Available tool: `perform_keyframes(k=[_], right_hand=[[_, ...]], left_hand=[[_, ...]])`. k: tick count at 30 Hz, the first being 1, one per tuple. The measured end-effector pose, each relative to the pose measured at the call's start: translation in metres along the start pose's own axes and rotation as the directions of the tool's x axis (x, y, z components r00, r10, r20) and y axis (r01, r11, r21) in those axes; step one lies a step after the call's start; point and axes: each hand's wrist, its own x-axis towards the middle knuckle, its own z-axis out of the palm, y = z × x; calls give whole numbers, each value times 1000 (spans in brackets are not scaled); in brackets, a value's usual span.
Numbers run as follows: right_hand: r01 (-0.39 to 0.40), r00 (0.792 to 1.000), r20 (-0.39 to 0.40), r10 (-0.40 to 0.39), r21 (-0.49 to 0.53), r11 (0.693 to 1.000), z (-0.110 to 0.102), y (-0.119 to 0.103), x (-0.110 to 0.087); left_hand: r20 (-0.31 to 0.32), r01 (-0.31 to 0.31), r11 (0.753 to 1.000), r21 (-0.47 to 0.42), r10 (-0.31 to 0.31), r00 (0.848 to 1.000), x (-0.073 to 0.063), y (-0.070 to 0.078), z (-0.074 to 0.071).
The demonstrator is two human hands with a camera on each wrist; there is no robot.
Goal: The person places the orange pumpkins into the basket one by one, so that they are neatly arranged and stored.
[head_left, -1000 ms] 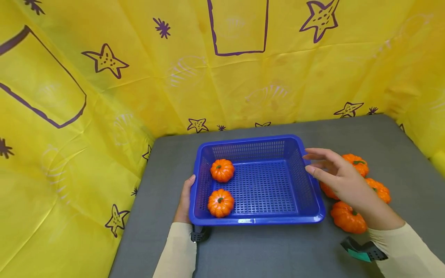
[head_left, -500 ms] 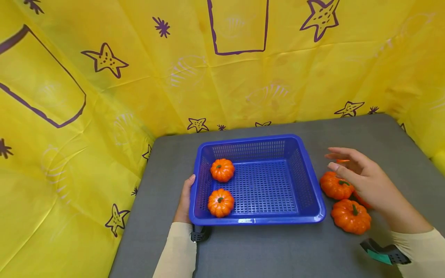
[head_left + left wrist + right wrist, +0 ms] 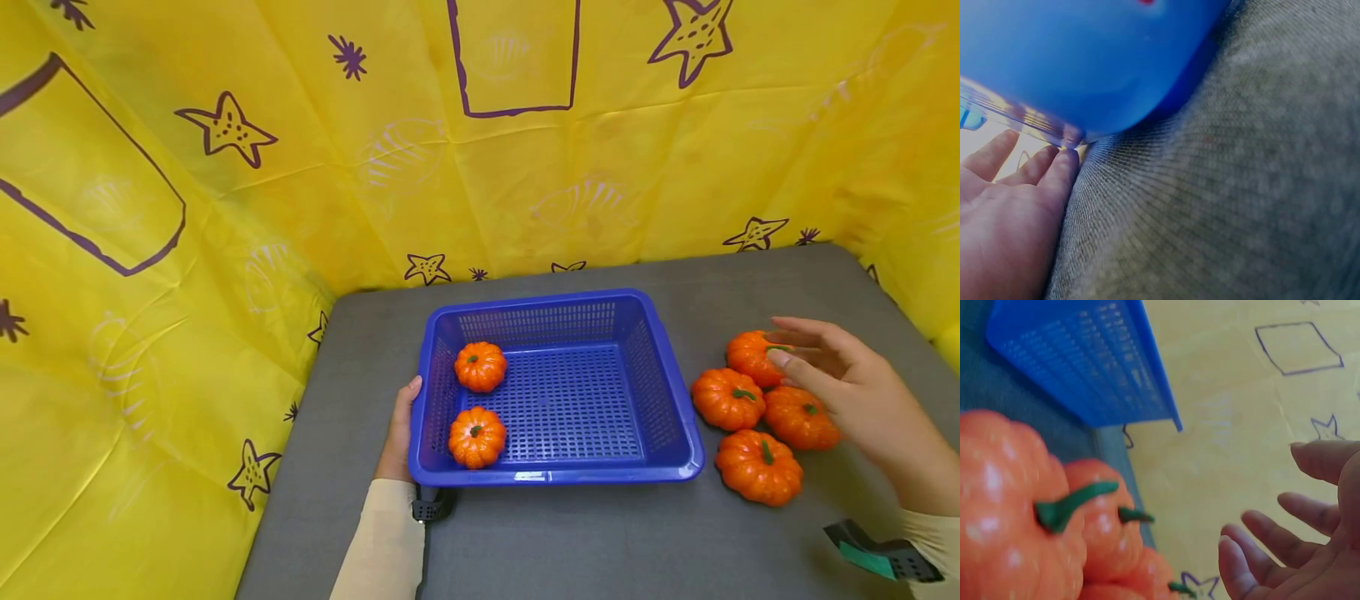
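Note:
My left hand (image 3: 400, 433) rests against the left outer side of a blue plastic basket (image 3: 600, 477), its thumb up by the rim. In the left wrist view the straight fingers (image 3: 1054, 172) reach to the basket's wall. Two small orange pumpkins (image 3: 480, 367) with green stems sit along the basket's left side. My right hand (image 3: 862, 387) hovers with spread, loosely bent fingers above a cluster of several orange pumpkins (image 3: 759, 468) right of the basket. It holds nothing. In the right wrist view the pumpkins (image 3: 1010, 512) lie left of the fingers, which are apart from them.
A grey cloth-covered table (image 3: 570, 542) bears everything. Yellow fabric (image 3: 510, 192) printed with starfish hangs behind it and on both sides. Dark wrist straps (image 3: 881, 554) sit on both forearms.
My right hand has moved right, from the basket's right rim to over the pumpkin cluster, uncovering more of the pumpkins. The left hand, basket and pumpkins stay put.

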Motion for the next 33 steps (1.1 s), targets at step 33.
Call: perform_keyframes(k=[33], right_hand=[[-193,979,26,204,-228,954,-25,77,-29]], left_hand=[[-12,19,1000,5,-19,1000,-4,0,-1]])
